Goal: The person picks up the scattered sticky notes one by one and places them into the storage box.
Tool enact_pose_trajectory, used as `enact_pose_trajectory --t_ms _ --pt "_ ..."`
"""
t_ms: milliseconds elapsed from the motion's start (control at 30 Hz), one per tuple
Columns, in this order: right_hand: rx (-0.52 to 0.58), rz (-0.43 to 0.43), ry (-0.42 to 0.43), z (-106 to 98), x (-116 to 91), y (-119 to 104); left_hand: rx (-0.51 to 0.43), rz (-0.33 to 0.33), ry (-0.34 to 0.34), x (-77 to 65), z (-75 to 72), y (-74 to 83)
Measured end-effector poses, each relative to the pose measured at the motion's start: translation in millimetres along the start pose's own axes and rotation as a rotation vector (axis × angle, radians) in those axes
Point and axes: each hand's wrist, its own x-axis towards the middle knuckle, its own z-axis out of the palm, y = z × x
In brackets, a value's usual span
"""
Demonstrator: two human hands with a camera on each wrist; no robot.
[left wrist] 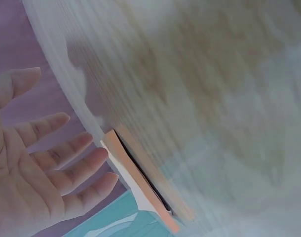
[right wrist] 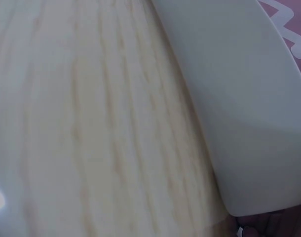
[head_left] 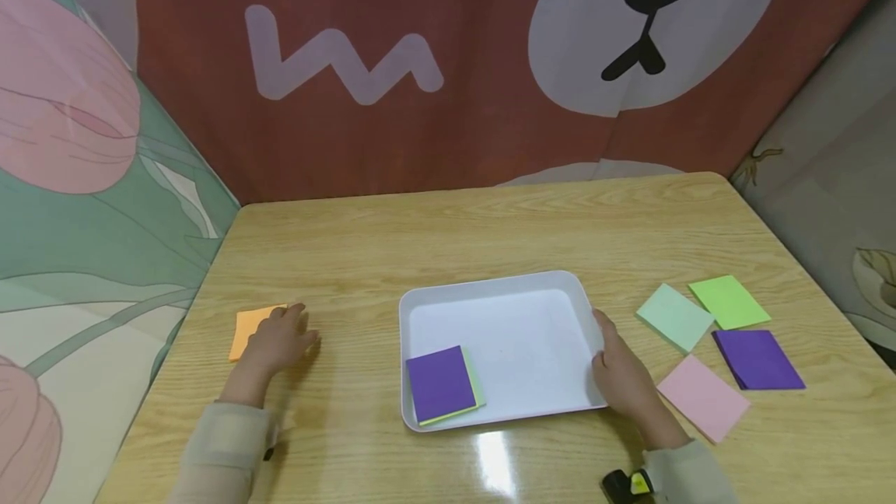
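Observation:
On the left of the table, an orange sticky note pad (head_left: 246, 328) lies partly hidden behind my left hand (head_left: 276, 344). That hand hovers with fingers loosely spread and nothing in them; the left wrist view shows the bare palm (left wrist: 27, 182) beside the orange pad's edge (left wrist: 140, 170). My right hand (head_left: 623, 372) grips the right rim of a white tray (head_left: 518, 333), thumb over the edge. In the tray's near left corner sits a purple sticky note pad (head_left: 441, 385) with a yellow-green edge showing beneath. The tray's outer wall (right wrist: 239, 98) fills the right wrist view's right side.
Right of the tray lie a mint pad (head_left: 675, 317), a lime green pad (head_left: 730, 302), a purple pad (head_left: 761, 360) and a pink pad (head_left: 704, 397). The wooden table (head_left: 350, 247) meets a printed cloth backdrop (head_left: 420, 138) at the back.

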Motion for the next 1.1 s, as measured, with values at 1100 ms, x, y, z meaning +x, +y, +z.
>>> enact_pose_trajectory --t_ms 1100 --pt "-0.006 -0.002 0.020 1 0 1 -0.075 -0.169 -0.050 9.0 -7.3 -45.1"
